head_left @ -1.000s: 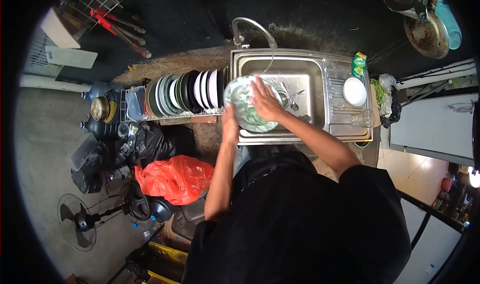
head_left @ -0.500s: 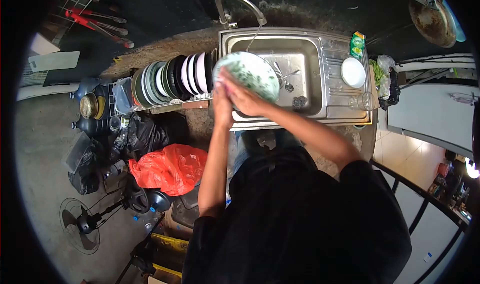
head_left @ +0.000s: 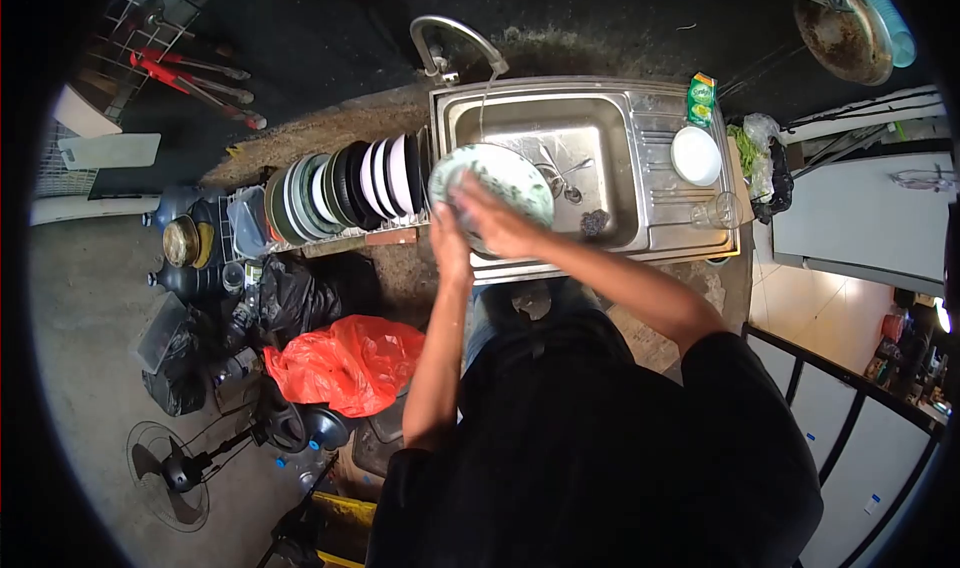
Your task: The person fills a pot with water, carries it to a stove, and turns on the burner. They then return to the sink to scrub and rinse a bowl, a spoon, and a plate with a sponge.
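Observation:
A white plate [head_left: 520, 190] with a green leaf pattern is held tilted over the left front part of the sink [head_left: 618, 133]. My left hand [head_left: 452, 246] grips its near left edge, the thumb side showing and the other fingers hidden. Across the plate's face lies my right hand [head_left: 500, 223], its fingers smeared by motion; whether anything is under them I cannot make out. A thin stream of water falls from the curved faucet [head_left: 455, 26] behind the plate. In the basin are spoons [head_left: 570, 194] and a dark scouring pad [head_left: 594, 222].
Left of the sink, a wire rack [head_left: 330, 230] holds several upright plates [head_left: 345, 183]. On the drainboard stand a white bowl [head_left: 696, 156], a clear glass [head_left: 716, 211] and a green packet [head_left: 702, 100]. A red plastic bag [head_left: 345, 363] and a fan [head_left: 170, 473] are at lower left.
My right hand has shifted over the plate's face, and the plate's tilt has changed slightly. My left hand keeps its hold. The whole view has shifted a little.

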Available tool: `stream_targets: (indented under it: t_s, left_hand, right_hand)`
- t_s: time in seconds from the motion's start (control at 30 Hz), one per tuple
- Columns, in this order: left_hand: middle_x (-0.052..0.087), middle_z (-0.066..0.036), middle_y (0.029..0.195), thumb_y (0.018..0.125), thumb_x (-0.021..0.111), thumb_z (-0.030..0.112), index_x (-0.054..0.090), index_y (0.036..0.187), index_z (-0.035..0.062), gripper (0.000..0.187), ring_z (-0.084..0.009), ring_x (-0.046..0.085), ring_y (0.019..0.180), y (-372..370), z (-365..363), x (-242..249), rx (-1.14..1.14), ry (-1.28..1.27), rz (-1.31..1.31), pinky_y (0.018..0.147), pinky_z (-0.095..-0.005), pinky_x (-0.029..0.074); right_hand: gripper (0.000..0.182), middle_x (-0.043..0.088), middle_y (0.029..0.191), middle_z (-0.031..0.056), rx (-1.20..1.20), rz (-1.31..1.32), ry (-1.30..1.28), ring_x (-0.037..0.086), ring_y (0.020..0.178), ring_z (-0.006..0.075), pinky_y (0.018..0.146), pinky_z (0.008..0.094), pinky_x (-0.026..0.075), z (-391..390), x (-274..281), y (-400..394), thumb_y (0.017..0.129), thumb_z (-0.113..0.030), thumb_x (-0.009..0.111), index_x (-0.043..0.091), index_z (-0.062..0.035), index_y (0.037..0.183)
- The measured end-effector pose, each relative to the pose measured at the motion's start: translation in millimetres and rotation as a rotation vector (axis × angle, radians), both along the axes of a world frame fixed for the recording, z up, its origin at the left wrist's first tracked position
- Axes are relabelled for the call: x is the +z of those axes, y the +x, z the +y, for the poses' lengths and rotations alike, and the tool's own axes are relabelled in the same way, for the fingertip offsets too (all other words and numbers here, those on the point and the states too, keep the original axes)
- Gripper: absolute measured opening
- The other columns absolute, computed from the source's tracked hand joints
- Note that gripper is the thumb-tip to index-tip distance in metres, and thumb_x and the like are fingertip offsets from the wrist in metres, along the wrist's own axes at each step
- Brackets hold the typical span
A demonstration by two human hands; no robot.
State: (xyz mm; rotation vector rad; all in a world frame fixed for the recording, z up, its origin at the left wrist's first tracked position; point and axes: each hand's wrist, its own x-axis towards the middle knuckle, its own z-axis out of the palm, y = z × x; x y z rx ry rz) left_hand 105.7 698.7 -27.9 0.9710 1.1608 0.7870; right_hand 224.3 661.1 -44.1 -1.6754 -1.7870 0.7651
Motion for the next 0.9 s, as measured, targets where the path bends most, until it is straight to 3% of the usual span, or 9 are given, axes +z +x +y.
stream_targets:
  t_s: [0.07, 0.2, 0.33, 0.4, 0.47, 0.6, 0.67, 0.87, 0.9]
  left_hand:
    - [0.043, -0.017, 0.138, 0.101, 0.036, 0.039, 0.034, 0.14, -0.0029, 0.057, -0.0228, 0.041, 0.127, 4.9, -10.0, 0.6, 0.005, -0.097, -0.186, 0.106, -0.0323, 0.031]
    - [0.032, -0.017, 0.146, 0.101, 0.036, 0.039, 0.026, 0.144, -0.0004, 0.059, -0.0245, 0.029, 0.135, 1.2, -16.6, -11.1, 0.022, -0.024, -0.077, 0.111, -0.036, 0.024]
    - [0.045, -0.017, 0.136, 0.101, 0.035, 0.037, 0.035, 0.137, -0.0045, 0.055, -0.0234, 0.045, 0.122, -4.4, 1.1, -19.7, 0.196, 0.05, -0.113, 0.103, -0.0337, 0.034]
    - [0.046, -0.017, 0.134, 0.102, 0.034, 0.036, 0.036, 0.136, -0.0044, 0.053, -0.0236, 0.048, 0.119, -3.8, 3.3, -27.6, 0.174, 0.024, -0.152, 0.101, -0.034, 0.037]
    - [0.045, -0.018, 0.134, 0.102, 0.033, 0.036, 0.035, 0.138, -0.004, 0.054, -0.0243, 0.047, 0.119, 6.6, -5.3, -14.7, 0.019, -0.102, -0.183, 0.101, -0.0346, 0.037]
    - [0.04, -0.018, 0.139, 0.101, 0.033, 0.04, 0.031, 0.141, -0.0023, 0.058, -0.0251, 0.04, 0.128, 4.6, -19.8, -15.4, -0.111, -0.022, -0.024, 0.105, -0.0347, 0.033]
    - [0.043, -0.017, 0.137, 0.101, 0.034, 0.038, 0.034, 0.139, -0.0034, 0.056, -0.0237, 0.042, 0.125, 4.0, -16.0, -18.8, -0.073, 0.01, 0.027, 0.104, -0.0335, 0.032]
    - [0.048, -0.016, 0.133, 0.102, 0.034, 0.037, 0.039, 0.135, -0.0054, 0.054, -0.023, 0.048, 0.118, 0.4, -4.6, -30.0, 0.071, -0.003, 0.1, 0.102, -0.0331, 0.036]
    - [0.048, -0.016, 0.133, 0.102, 0.034, 0.037, 0.039, 0.135, -0.0054, 0.054, -0.023, 0.048, 0.118, -0.6, -6.8, -23.6, 0.066, -0.008, 0.105, 0.102, -0.0331, 0.036]
  right_hand:
    - [0.05, 0.008, 0.154, 0.0189, -0.058, 0.297, 0.192, 0.011, 0.142, 0.0307, 0.117, 0.0396, 0.013, 8.8, -2.5, -16.9, 0.097, -0.008, 0.031, 0.019, 0.0023, 0.144]
    - [0.052, 0.014, 0.153, 0.0171, -0.218, -0.214, 0.07, 0.015, 0.142, 0.0284, 0.117, 0.0426, 0.014, 37.4, -15.6, 30.8, 0.096, -0.008, 0.034, 0.019, 0.0011, 0.145]
    - [0.053, 0.012, 0.153, 0.0208, -0.25, -0.298, -0.063, 0.015, 0.142, 0.0308, 0.115, 0.0477, 0.012, 5.1, -30.3, 35.0, 0.096, -0.016, 0.04, 0.024, -0.0029, 0.145]
    - [0.055, 0.009, 0.154, 0.0168, -0.016, 0.022, -0.174, 0.008, 0.143, 0.0286, 0.116, 0.0456, 0.011, -21.0, -9.3, -1.3, 0.098, -0.024, 0.037, 0.019, -0.0075, 0.147]
    - [0.055, 0.006, 0.155, 0.0158, 0.039, 0.24, 0.212, 0.007, 0.143, 0.0284, 0.116, 0.0447, 0.014, -19.5, 2.6, -13.5, 0.098, -0.019, 0.038, 0.017, -0.0092, 0.148]
    - [0.058, 0.014, 0.154, 0.0163, -0.348, -0.17, 0.201, 0.014, 0.142, 0.0308, 0.116, 0.0446, 0.014, 15.0, -13.2, 22.0, 0.09, -0.001, 0.045, 0.028, -0.0074, 0.145]
    - [0.056, 0.015, 0.154, 0.0163, -0.473, -0.071, 0.092, 0.018, 0.141, 0.0314, 0.116, 0.045, 0.016, 1.2, -22.2, 37.8, 0.089, 0.0, 0.045, 0.031, -0.0066, 0.143]
    - [0.063, 0.012, 0.153, 0.0211, 0.06, 0.174, -0.116, 0.018, 0.141, 0.0325, 0.113, 0.0448, 0.022, -65.5, -2.1, 13.2, 0.087, -0.027, 0.061, 0.036, -0.0039, 0.14]
    - [0.054, 0.016, 0.152, 0.0202, 0.041, 0.063, 0.01, 0.02, 0.14, 0.0326, 0.109, 0.0445, 0.03, -70.8, 15.0, 3.9, 0.087, -0.018, 0.059, 0.041, -0.0054, 0.137]
